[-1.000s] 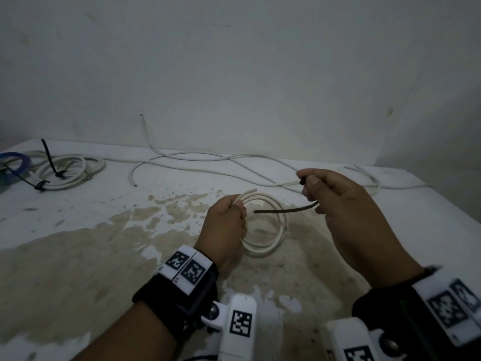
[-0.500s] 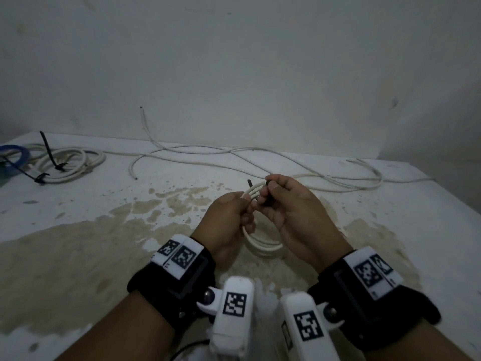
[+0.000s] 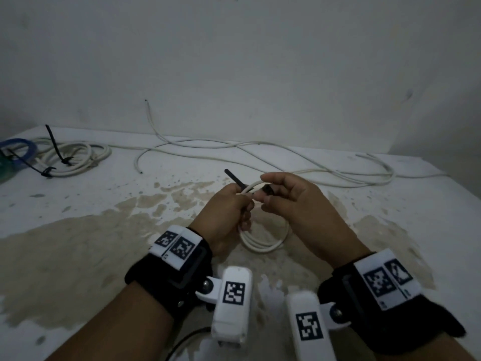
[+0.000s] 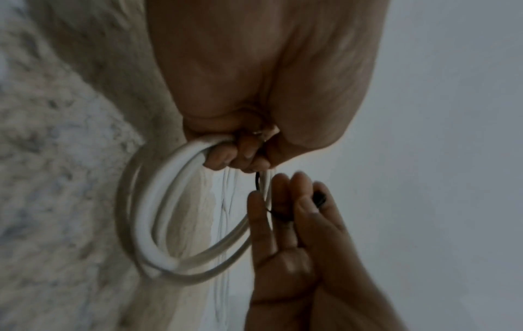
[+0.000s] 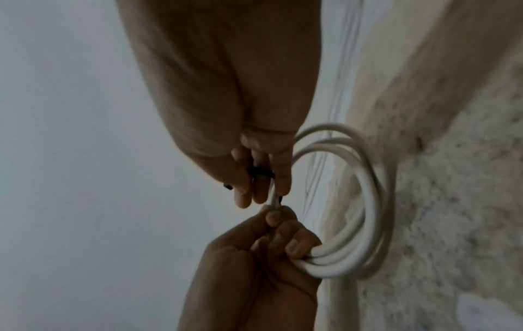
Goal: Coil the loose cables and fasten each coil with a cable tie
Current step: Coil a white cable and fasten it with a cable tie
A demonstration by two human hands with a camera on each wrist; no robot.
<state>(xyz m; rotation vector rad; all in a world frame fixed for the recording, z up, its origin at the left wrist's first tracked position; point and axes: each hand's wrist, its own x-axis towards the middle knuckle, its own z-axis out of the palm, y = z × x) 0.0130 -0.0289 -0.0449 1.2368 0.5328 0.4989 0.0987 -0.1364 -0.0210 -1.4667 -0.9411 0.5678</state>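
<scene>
A small white cable coil [image 3: 263,244] hangs above the stained table, gripped at its top by my left hand [image 3: 231,207], whose fingers curl round the strands [image 4: 169,179]. A black cable tie [image 3: 235,179] crosses the coil's top; its free tail sticks up to the left. My right hand [image 3: 283,196] pinches the tie's head end [image 3: 268,190] against the cable between thumb and fingertips [image 5: 260,177]. The coil [image 5: 353,201] loops to the right in the right wrist view. The tie's middle is hidden by the fingers.
Long loose white cables [image 3: 260,157] sprawl along the back of the table [image 3: 78,230]. At the far left lie a white coil [image 3: 70,157] with black ties and a blue ring [image 3: 18,149]. A wall stands close behind.
My right hand came in from the right with the tie and met the left hand at the coil's top. The tie's tail now sticks out up-left of the left hand.
</scene>
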